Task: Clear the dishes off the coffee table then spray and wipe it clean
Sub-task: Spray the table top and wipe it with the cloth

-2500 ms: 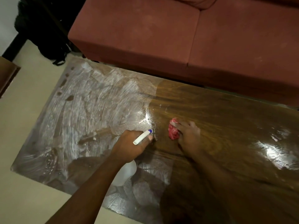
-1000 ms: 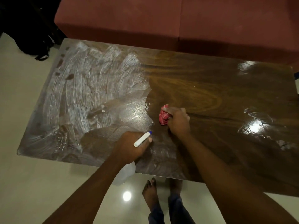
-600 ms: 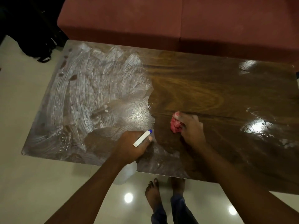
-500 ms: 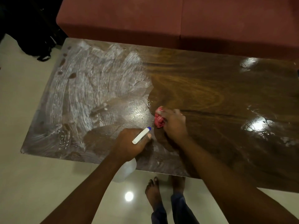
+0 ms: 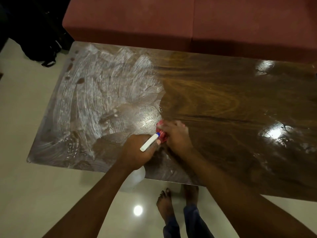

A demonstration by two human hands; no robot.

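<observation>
The dark wooden coffee table fills the view; its left half is smeared with white streaks and its right half is glossy. My left hand grips a white spray bottle with a blue tip, whose pale body hangs below the table's near edge. Just right of it, my right hand holds a crumpled red cloth against the tabletop at the border of the streaked part. The cloth is mostly covered by the fingers. No dishes are on the table.
A red sofa runs along the table's far edge. A black bag lies on the pale tiled floor at the far left. My bare feet stand at the near edge of the table.
My right hand has rubbed the red cloth back and forth across the table's middle and now sits close to the spray bottle's tip. My left hand has stayed put with the bottle.
</observation>
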